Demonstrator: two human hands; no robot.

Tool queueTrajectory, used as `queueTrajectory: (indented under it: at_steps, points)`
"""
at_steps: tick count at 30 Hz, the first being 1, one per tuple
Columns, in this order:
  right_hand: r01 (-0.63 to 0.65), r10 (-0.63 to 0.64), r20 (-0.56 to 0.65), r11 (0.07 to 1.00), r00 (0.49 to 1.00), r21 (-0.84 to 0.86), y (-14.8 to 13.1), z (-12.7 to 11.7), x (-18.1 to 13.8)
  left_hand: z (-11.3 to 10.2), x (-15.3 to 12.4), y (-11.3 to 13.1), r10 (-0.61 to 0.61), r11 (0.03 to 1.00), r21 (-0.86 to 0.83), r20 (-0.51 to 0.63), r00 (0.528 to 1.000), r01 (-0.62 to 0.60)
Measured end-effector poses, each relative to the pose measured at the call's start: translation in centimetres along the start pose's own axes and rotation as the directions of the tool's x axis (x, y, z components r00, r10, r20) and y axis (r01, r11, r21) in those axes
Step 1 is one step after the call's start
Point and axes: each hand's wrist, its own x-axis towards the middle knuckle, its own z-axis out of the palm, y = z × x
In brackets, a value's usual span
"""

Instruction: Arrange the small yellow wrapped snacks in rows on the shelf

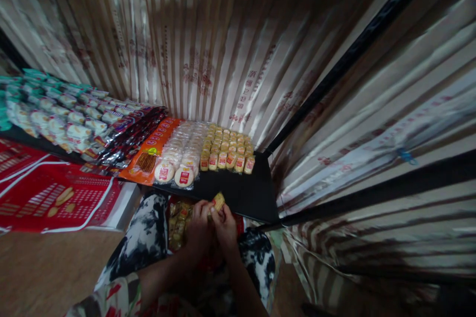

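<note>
A small snack pack (219, 201) in a yellow wrapper with a red label is held up between my two hands, over the front edge of a black shelf (256, 193). My right hand (226, 225) is closed on it from below. Curled in from the left, my left hand (200, 220) has its fingertips at the same pack; its palm is hidden. Between my knees sits a red container with many more yellow packs (179, 220). On the shelf ahead, similar yellow packs (226, 148) stand in close rows.
Left of those rows lie round white crackers (184, 176) in clear wrappers, an orange pretzel-stick bag (148, 153) and overlapping white-and-teal snack bags (70, 119). A red basket (89, 188) stands lower left. Striped sheeting (208, 59) and black poles (334, 74) enclose the shelf.
</note>
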Motion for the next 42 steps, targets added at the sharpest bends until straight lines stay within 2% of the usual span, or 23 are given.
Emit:
queueTrajectory:
  at_steps: [5,8,12,17,20,23,24,26,27,29,31,34,39,42]
  points:
    - [-0.021,0.019,0.032,0.997,0.999,0.075,-0.6,-0.7,0.9,0.5,0.5,-0.5,0.012,0.999,-0.041,0.045,0.999,-0.010]
    - [-0.029,0.028,0.012,0.993,1.000,0.112,-0.3,-1.4,1.8,0.8,0.9,-0.9,0.011,0.997,-0.080,0.034,0.999,-0.009]
    - [-0.051,0.056,-0.015,0.975,0.998,0.217,0.1,-1.6,3.0,1.0,2.1,-0.8,-0.074,0.991,-0.114,-0.008,0.997,0.073]
    - [-0.018,0.039,-0.086,0.973,0.996,0.232,0.5,-1.2,3.7,1.5,3.8,-0.6,-0.149,0.965,-0.209,0.050,0.987,0.157]
    - [0.028,-0.017,-0.099,0.994,0.995,0.106,0.5,-1.5,4.3,1.6,4.9,-0.8,-0.063,0.985,-0.160,-0.008,0.998,0.061]
    - [0.151,-0.194,-0.187,0.964,0.963,-0.221,-0.2,-2.5,5.1,1.3,6.1,-0.9,0.049,0.994,-0.095,-0.035,0.998,-0.053]
    - [0.210,-0.289,-0.182,0.909,0.940,-0.359,-0.6,-2.8,5.4,1.1,6.6,-0.9,0.079,0.993,-0.081,-0.027,0.997,-0.081]
    - [0.329,-0.445,-0.073,0.752,0.892,-0.571,-1.5,-3.5,5.9,0.6,7.6,-0.7,0.145,0.988,-0.059,0.022,0.989,-0.143]
    - [0.372,-0.476,0.002,0.686,0.880,-0.626,-1.9,-3.7,6.1,0.4,8.1,-0.5,0.181,0.983,-0.052,0.057,0.982,-0.178]
    - [0.411,-0.464,0.104,0.631,0.880,-0.658,-2.5,-3.9,6.5,0.0,9.1,-0.2,0.248,0.969,-0.043,0.128,0.960,-0.245]
    - [0.406,-0.426,0.139,0.638,0.894,-0.655,-2.8,-3.9,6.9,-0.1,9.9,0.1,0.290,0.957,-0.034,0.169,0.942,-0.289]
    - [0.374,-0.394,0.116,0.678,0.912,-0.633,-2.5,-3.8,7.8,0.3,10.6,0.4,0.299,0.954,-0.019,0.158,0.941,-0.300]
    - [0.193,-0.288,-0.118,0.843,0.950,-0.502,-1.1,-4.0,10.2,1.5,10.5,0.5,0.261,0.965,0.009,0.073,0.963,-0.262]
    - [0.135,-0.244,-0.197,0.884,0.950,-0.447,-0.7,-3.9,11.7,2.6,10.2,0.3,0.277,0.957,0.067,0.073,0.958,-0.282]
